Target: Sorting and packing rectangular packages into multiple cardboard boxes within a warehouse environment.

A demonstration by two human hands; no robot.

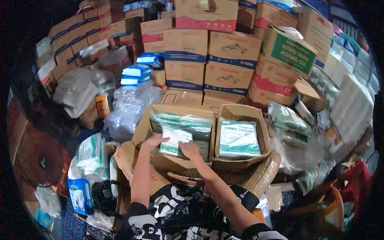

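Observation:
Inside an open cardboard box (pixel 141 132) before me lies a white and green plastic packet (pixel 176 135). My left hand (pixel 156 141) grips its left edge, the thumb lying on top. At the packet's lower right edge is my right hand (pixel 189 150), its fingers curled against it; the fingertips are partly hidden. More green and clear packets (pixel 199 127) fill the box behind and beside this one. Close on the right, a second open box (pixel 264 135) holds a flat stack of similar printed packets (pixel 239 138).
Stacked cartons (pixel 186 45) rise behind the boxes. Left stand clear plastic bundles (pixel 129 105), blue and white packs (pixel 136 73) and a tub of packets (pixel 91 156). Green bags (pixel 288 120) lie at right, near an orange chair frame (pixel 337 207). Flaps (pixel 265 172) jut towards me.

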